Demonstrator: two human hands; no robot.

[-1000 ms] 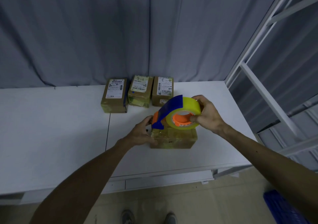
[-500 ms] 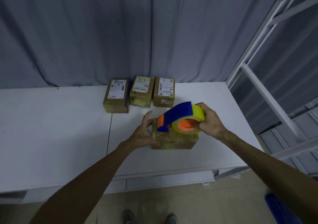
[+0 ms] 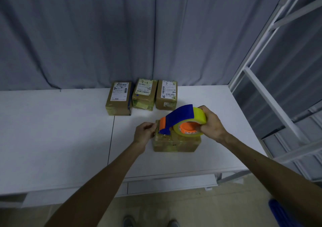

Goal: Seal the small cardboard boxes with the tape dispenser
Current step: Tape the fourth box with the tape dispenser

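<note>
Item 1: three labelled brown cardboard boxes point(image 3: 143, 94), in a row at 11 o'clock from the work, lying on the white table point(image 3: 52, 130).

Item 2: left hand point(image 3: 145, 132), fingers stretched half a second ago, now curled onto the 9 o'clock end of the tape-glossed brown cardboard box point(image 3: 176, 144).

Item 3: blue-and-orange tape dispenser with yellow roll point(image 3: 183, 120), nose now lowered onto that same end.

Item 4: right hand point(image 3: 211, 125), wrapped round the roll.

I judge a strip is being anchored. The pull toward 3 o'clock comes next.

Fingers of the left hand point(image 3: 144, 132), straight before, now curl against the box point(image 3: 176, 144) end
</note>
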